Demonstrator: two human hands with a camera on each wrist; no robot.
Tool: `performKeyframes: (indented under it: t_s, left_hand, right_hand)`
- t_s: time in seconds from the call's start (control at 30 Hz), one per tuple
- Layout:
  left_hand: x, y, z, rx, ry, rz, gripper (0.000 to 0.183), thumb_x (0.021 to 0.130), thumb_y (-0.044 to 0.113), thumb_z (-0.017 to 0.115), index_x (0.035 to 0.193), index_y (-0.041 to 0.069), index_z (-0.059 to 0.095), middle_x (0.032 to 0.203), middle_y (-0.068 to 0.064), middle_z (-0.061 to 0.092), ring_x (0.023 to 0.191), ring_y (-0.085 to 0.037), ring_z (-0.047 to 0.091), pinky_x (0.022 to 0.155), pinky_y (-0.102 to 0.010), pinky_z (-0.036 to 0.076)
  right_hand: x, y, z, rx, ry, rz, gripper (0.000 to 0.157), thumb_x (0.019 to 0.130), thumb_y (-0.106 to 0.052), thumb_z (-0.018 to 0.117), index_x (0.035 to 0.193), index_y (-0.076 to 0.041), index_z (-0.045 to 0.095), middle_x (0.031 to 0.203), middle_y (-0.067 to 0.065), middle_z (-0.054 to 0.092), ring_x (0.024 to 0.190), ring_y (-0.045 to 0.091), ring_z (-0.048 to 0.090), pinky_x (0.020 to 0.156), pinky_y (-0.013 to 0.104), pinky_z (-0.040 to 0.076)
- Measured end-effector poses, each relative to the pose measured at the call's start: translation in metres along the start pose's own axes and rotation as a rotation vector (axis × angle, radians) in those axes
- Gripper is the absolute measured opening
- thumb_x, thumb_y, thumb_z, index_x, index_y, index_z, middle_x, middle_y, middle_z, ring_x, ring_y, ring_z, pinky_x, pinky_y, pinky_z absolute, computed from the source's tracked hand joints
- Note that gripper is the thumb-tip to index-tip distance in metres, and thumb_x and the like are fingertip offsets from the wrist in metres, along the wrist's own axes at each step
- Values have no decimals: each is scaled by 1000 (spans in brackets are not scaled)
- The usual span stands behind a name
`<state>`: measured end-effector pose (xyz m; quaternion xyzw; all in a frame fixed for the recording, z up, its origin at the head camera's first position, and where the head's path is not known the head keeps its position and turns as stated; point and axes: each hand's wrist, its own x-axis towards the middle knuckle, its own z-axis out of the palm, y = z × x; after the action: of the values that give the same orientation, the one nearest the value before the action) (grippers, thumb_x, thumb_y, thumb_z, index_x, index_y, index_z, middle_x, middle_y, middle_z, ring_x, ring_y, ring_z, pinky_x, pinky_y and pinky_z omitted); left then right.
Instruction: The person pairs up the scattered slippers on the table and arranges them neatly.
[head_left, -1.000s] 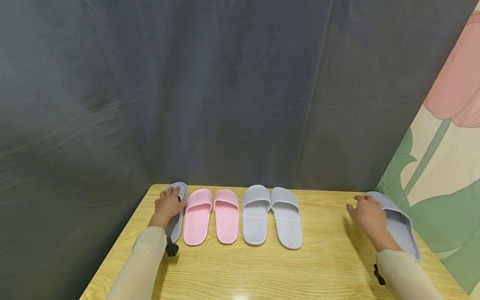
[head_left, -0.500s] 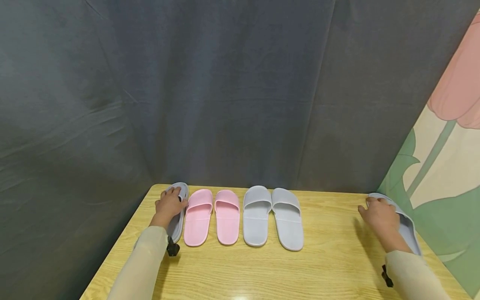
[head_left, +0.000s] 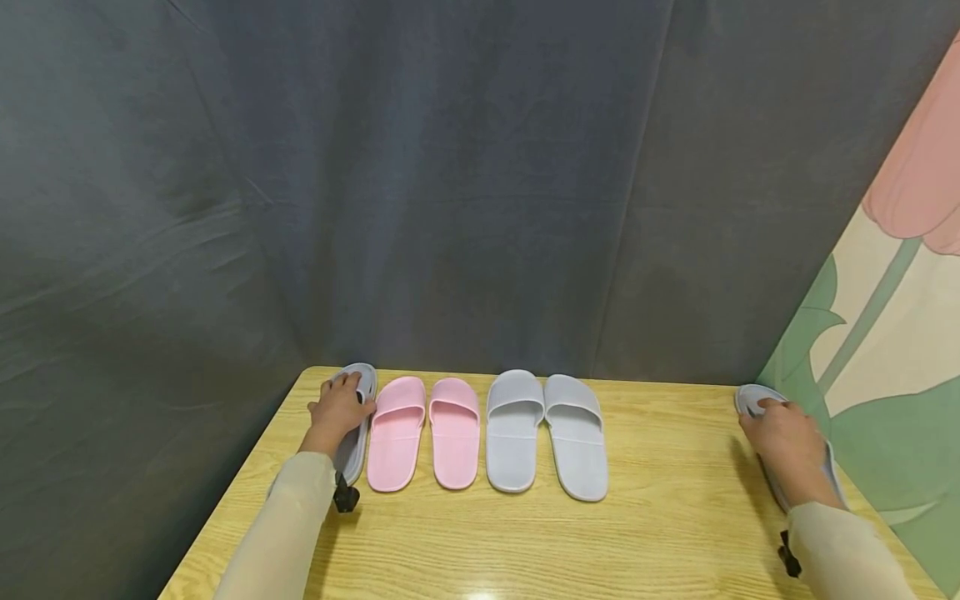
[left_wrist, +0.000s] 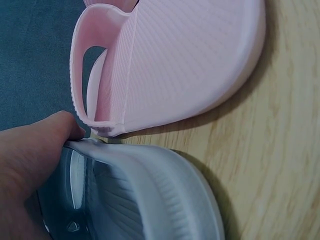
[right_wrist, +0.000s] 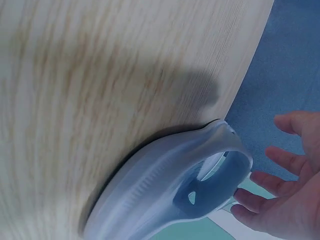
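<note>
At the left end of the row, my left hand (head_left: 339,408) grips a grey slipper (head_left: 349,457) over its strap. The left wrist view has the thumb bent onto the strap's edge, beside a pink slipper (left_wrist: 185,65); the other fingers are hidden. On the far right, my right hand (head_left: 783,435) is over a blue-grey slipper (right_wrist: 155,185), covering most of it in the head view. From the right wrist, its fingers appear spread and slightly bent, tips right at the strap. This slipper's toe points to the table's back edge.
Between the hands stand two pink slippers (head_left: 453,442) and two light grey slippers (head_left: 512,454), toes to the back, on a wooden table (head_left: 480,542). A dark curtain (head_left: 465,208) hangs behind; a flower-patterned wall (head_left: 900,350) borders the right side.
My right hand has moved right, from the slipper's left side to over its strap, and the slipper's toe end has turned slightly. The left hand stays in place.
</note>
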<state>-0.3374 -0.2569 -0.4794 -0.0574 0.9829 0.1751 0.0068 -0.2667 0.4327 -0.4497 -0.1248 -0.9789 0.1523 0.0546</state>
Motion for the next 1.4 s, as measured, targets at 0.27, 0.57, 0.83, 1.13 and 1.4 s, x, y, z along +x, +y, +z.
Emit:
performKeyframes:
  t_s: [0.27, 0.57, 0.83, 1.13, 1.4]
  left_hand:
    - [0, -1, 2, -4, 0, 2, 76, 95, 37, 60, 157, 6, 30, 160, -26, 27, 145, -52, 20, 101, -80, 26]
    - [-3, 1, 0, -4, 15, 7, 75, 96, 36, 60, 157, 6, 30, 159, -26, 28, 145, -52, 20, 101, -82, 25]
    - [-3, 0, 0, 3, 9, 4, 75, 95, 37, 61, 157, 6, 30, 159, -26, 28, 145, -52, 20, 100, -81, 26]
    - [-2, 1, 0, -2, 15, 1, 75, 95, 36, 62, 157, 6, 31, 159, -26, 29, 145, -51, 20, 101, -81, 26]
    - [-1, 0, 3, -4, 16, 0, 74, 96, 36, 60, 157, 6, 31, 159, -26, 29, 145, -52, 20, 101, -82, 24]
  right_hand:
    - [2, 8, 1, 5, -37, 29, 60, 99, -36, 51, 140, 8, 44, 134, 45, 36, 112, 72, 37, 85, 76, 33]
    - [5, 19, 2, 15, -37, -4, 59, 100, -33, 49, 140, 11, 40, 134, 48, 31, 113, 75, 33, 84, 77, 31]
    - [7, 26, 6, 29, -49, 4, 61, 99, -33, 50, 140, 12, 37, 134, 48, 27, 115, 73, 29, 86, 76, 29]
    - [12, 35, 10, 36, -39, -6, 61, 98, -31, 51, 139, 13, 35, 132, 49, 27, 113, 73, 30, 84, 77, 30]
    - [14, 39, 8, 37, -71, -14, 65, 98, -31, 52, 143, 11, 32, 132, 50, 25, 112, 75, 30, 81, 78, 31]
